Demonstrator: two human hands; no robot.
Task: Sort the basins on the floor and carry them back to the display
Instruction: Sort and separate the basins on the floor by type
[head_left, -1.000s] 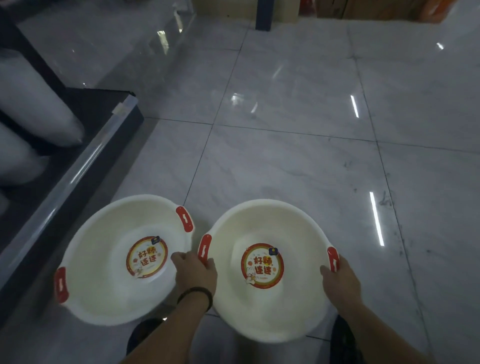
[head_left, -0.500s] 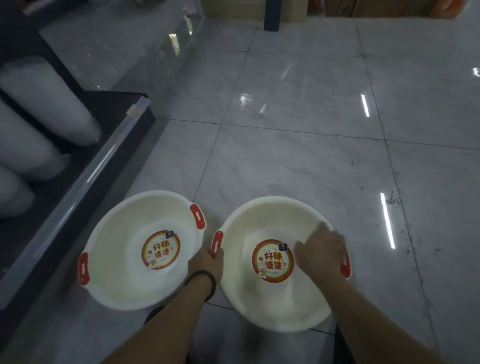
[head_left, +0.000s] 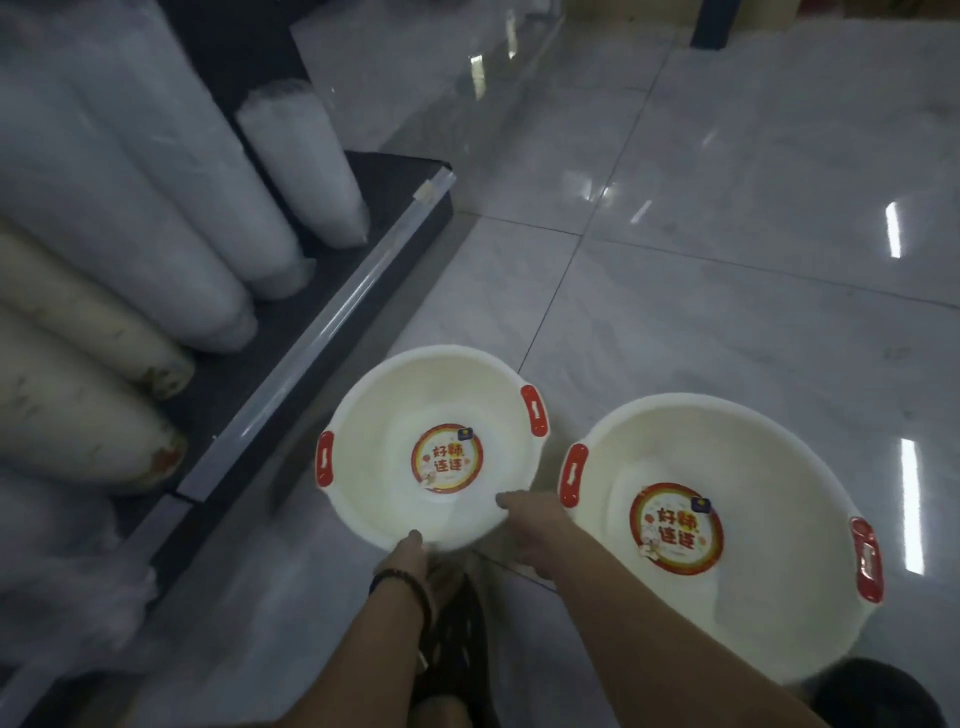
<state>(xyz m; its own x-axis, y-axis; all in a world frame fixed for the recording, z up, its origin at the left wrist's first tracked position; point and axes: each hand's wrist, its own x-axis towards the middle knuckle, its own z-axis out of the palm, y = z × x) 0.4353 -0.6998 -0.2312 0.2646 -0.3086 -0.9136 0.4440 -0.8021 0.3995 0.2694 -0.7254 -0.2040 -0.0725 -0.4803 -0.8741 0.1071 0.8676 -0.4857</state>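
two basins sit side by side on the glossy tiled floor (head_left: 727, 260); both hands meet at the near rim of the left basin (head_left: 415, 405), likely to nest it with the right basin (head_left: 727, 452). the left hand (head_left: 410, 558) pinches that rim, thumb on top; whether the right hand (head_left: 530, 525) has its fingers curled cannot be told. a dark shelf (head_left: 332, 312) of wrapped rolls (head_left: 156, 208) runs just beside.

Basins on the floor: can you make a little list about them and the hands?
left basin: smaller, white and red
right basin: bigger, same colours, untouched
left hand: holds left basin's near rim
right hand: holds the same rim
floor: shiny tiles
shelf: on the left, with wrapped rolls
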